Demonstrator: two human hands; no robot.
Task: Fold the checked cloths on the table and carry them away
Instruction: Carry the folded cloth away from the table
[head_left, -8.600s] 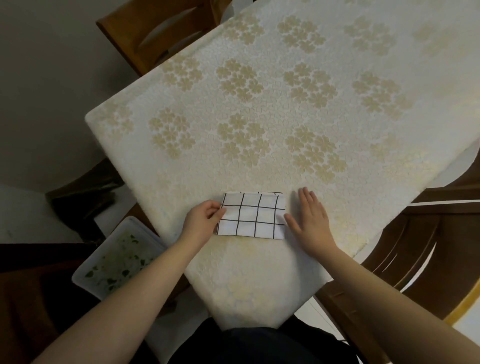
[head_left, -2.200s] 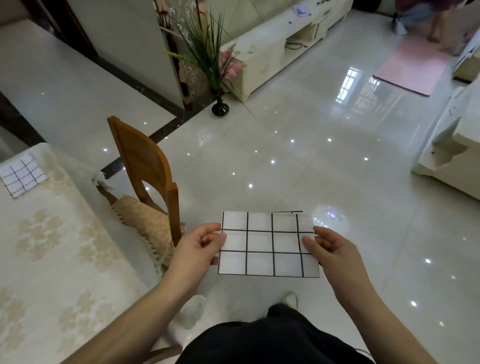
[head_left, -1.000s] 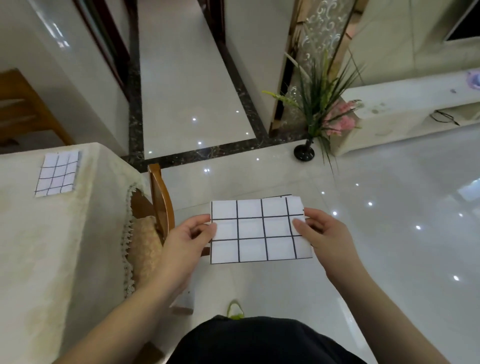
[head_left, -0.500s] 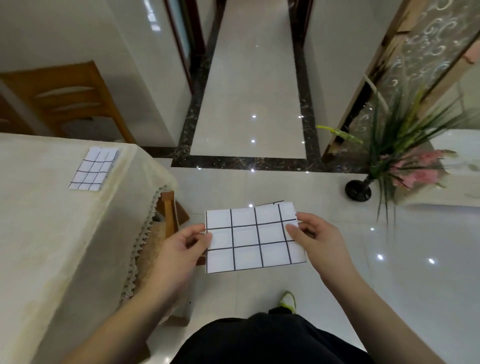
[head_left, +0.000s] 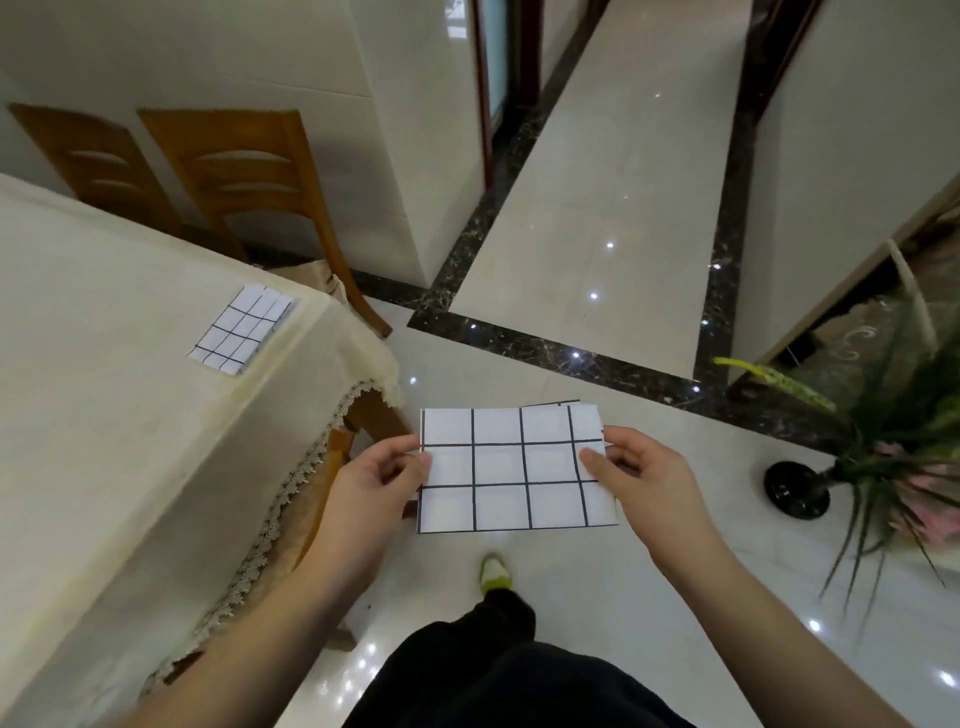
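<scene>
The glossy pale tiled floor (head_left: 597, 171) with its dark marble border fills most of the frame, and the person stands on it beside the long table under a cream, lace-edged tablecloth (head_left: 104, 405), which takes up the left side. Two wooden slat-backed chairs (head_left: 234, 176) stand at the table's far end in the upper left, and a spiky green plant in a black vase (head_left: 857, 457) sits at the right edge. Low in the centre, a folded white cloth with black checks (head_left: 514, 467) is held flat and level in the air, probably so the folds do not slip open while it is carried. The left hand (head_left: 374, 483) pinches its left edge and the right hand (head_left: 644, 478) its right edge, thumbs on top. A second folded checked cloth (head_left: 241, 330) lies near the table's corner, left of centre, apparently awaiting its own trip.
</scene>
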